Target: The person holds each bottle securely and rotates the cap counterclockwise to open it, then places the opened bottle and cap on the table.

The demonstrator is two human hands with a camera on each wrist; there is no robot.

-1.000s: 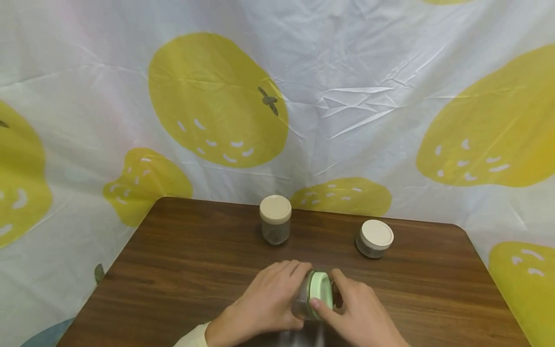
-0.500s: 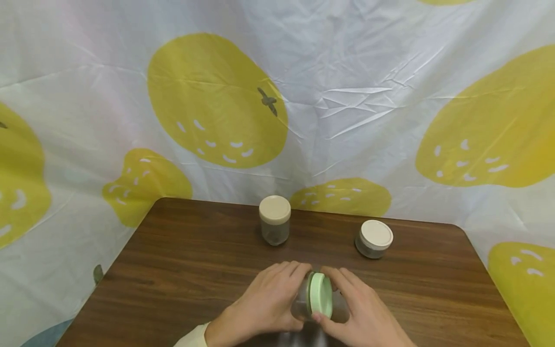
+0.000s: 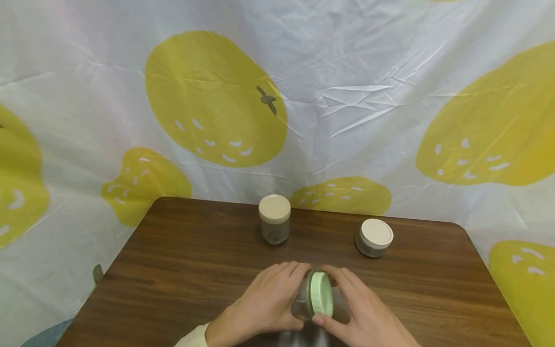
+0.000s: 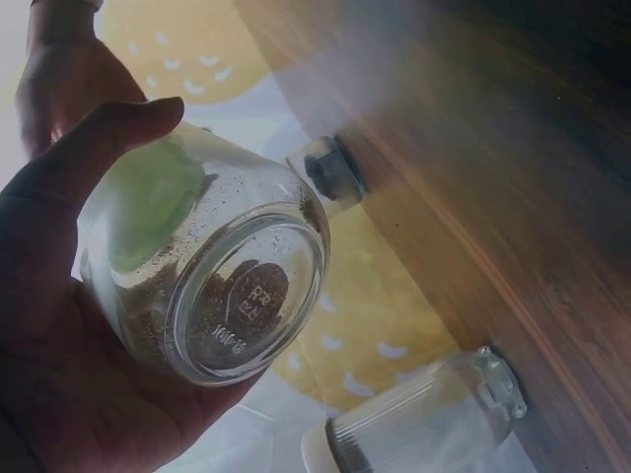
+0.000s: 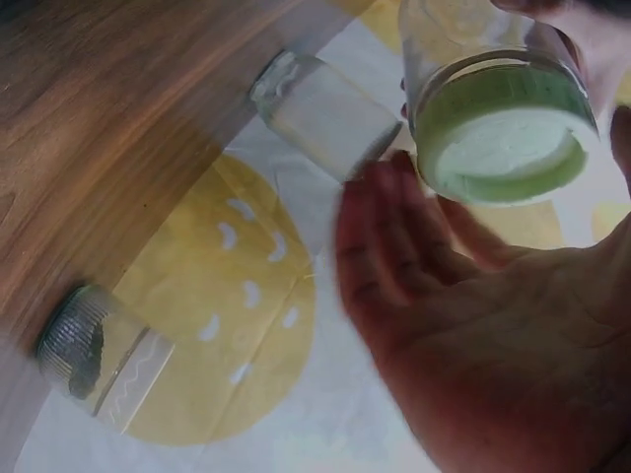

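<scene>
My left hand (image 3: 270, 299) grips a clear glass jar (image 4: 248, 301) from the side, tipped over so its pale green lid (image 3: 321, 295) faces right. Dark specks show through the jar's glass in the left wrist view, and its round base faces that camera. My right hand (image 3: 366, 306) reaches round the lid, with its thumb at the lower edge and fingertips at the upper edge. In the right wrist view, the curved fingers (image 5: 399, 212) lie right beside the lid's rim, slightly blurred, and the palm stays off its face.
A tall clear jar with a cream lid (image 3: 275, 209) stands at the back of the brown wooden table (image 3: 182, 279). Farther right stands a low jar with a cream lid (image 3: 377, 233). Behind the table hangs a white cloth (image 3: 334, 72) with yellow fruit prints.
My right hand has turned about the green lid, its fingers coming up over the top edge and its thumb slipping down to the bottom edge. The left hand and jar keep their place.
</scene>
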